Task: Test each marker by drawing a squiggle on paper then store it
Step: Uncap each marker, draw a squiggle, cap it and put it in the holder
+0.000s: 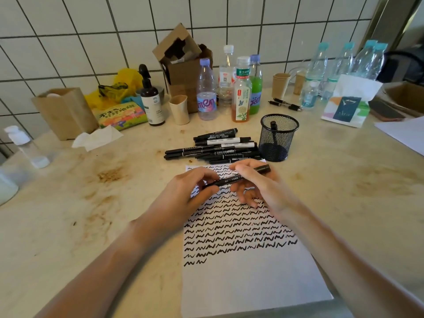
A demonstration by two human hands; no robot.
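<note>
1. A person's left hand (193, 188) hovered over the upper part of the paper (241, 278), fingers curled round the left end of a black marker (238, 177). The grip looked like a pinch on the cap end, though the fingers hid whether a cap sat there.

2. The marker lay nearly level between both hands, above the sheet and not touching it, its right end poking out past the right knuckles.

3. The right hand (257, 182) wrapped the marker's barrel from above, thumb and forefinger closed on it, the lower fingers loosely bent beneath.

4. The paper lay flat on the stained counter (75, 203), filled from the top with rows of black squiggles (234, 228). The last row, near the left edge, held only two, with bare white paper below.

5. Behind the sheet sat a heap of black markers (213, 148), and just to its right a black mesh pen cup (278, 137) holding one marker upright.

6. Judgement: the step in hand seemed to be pulling the cap off or pressing it on; which one could not be told. To do it well, the pull or push should run straight along the barrel, with the tip held clear of the fingers. A new squiggle would belong beside the two in the last row.

7. Storing would mean a short reach to the cup, with care not to knock it.
</note>
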